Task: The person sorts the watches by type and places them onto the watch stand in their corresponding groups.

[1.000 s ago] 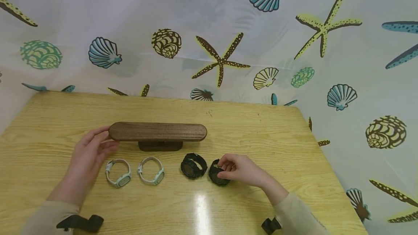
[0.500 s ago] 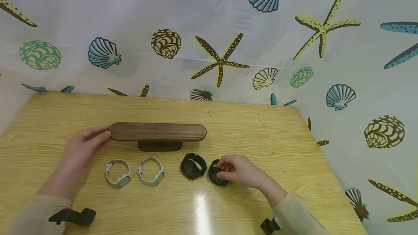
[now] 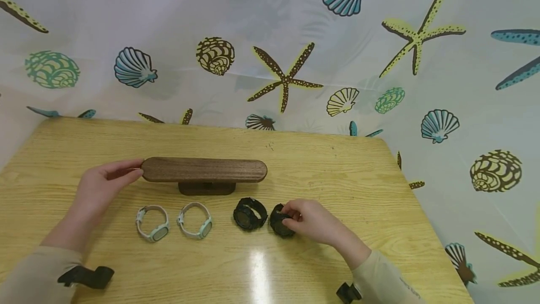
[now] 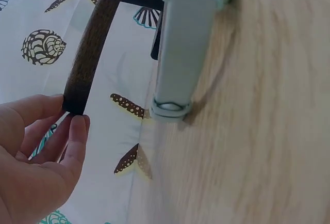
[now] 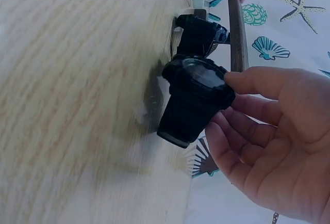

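Observation:
A dark brown wooden stand (image 3: pixel 204 170), a long round-ended bar on a short base, stands toward the back of the table. My left hand (image 3: pixel 99 184) pinches the bar's left end between thumb and fingers, seen close up in the left wrist view (image 4: pixel 85 64). My right hand (image 3: pixel 314 222) holds a black watch (image 3: pixel 280 226) by its edge, thumb at the case; in the right wrist view its face is tilted and its strap points down. A second black watch (image 3: pixel 243 218) lies just left of it. Two pale mint watches (image 3: pixel 160 233) with buckled straps lie in front of the stand.
The light wood table (image 3: pixel 337 168) runs back to a white cloth (image 3: pixel 177 22) printed with shells and starfish, which also hangs along the right side. Black camera mounts (image 3: pixel 86 277) sit on both wrists, over beige sleeves.
My left hand has drawn back leftward and its fingers have gathered at the stand's left end. My right hand stays at the black watch, which has barely shifted.

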A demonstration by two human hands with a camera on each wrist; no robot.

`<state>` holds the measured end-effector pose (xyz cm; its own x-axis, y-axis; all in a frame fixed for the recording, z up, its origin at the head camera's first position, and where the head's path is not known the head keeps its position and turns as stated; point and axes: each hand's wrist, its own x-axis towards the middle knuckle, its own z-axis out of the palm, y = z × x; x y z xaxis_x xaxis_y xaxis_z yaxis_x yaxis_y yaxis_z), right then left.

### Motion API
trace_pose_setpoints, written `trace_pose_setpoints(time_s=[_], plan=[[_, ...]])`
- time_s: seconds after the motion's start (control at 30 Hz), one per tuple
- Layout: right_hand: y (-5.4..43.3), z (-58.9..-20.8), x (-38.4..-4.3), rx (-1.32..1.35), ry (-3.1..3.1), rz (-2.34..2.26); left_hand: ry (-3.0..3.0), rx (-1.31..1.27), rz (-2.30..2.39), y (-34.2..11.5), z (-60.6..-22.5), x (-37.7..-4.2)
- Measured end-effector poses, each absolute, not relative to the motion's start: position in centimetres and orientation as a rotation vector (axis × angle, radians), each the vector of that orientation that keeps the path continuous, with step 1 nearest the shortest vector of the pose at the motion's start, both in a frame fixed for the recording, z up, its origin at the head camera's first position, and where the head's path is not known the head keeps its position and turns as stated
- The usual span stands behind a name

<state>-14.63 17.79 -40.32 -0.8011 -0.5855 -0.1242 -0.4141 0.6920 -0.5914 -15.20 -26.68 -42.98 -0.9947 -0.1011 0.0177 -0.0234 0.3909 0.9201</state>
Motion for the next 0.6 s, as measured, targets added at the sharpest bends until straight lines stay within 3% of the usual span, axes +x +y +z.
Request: trace_pose_setpoints(time_s=[0.6], plan=[[18.1,-39.4,-16.4,-0.348,2.772,-1.302,-2.526,-0.235,-1.367,-25.8,-43.0,-15.5]])
